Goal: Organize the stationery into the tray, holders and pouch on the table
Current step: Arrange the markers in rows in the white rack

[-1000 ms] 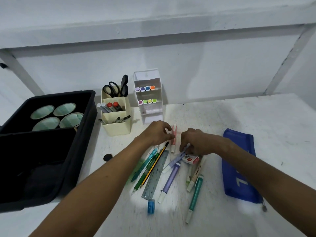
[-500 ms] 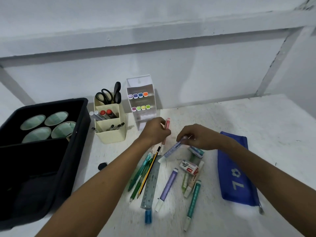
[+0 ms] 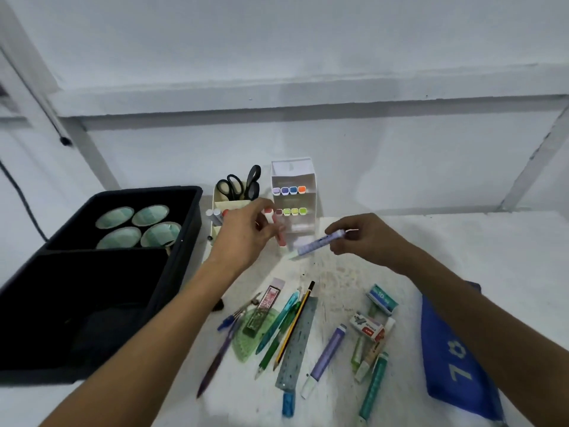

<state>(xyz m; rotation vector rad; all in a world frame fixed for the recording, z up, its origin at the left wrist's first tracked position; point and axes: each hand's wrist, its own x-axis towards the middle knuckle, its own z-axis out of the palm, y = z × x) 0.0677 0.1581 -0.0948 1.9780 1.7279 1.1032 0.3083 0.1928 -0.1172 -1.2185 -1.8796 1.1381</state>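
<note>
hands [image 3: 246, 232] [image 3: 366, 238] each hold 1 highlighter (left's [image 3: 279, 231] blurred, probably pink).

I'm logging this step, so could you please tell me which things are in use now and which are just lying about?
In use: left hand, pink highlighter, right hand, lilac highlighter, clear marker holder.

Lying about: ruler, blue pouch, black tray.
</note>
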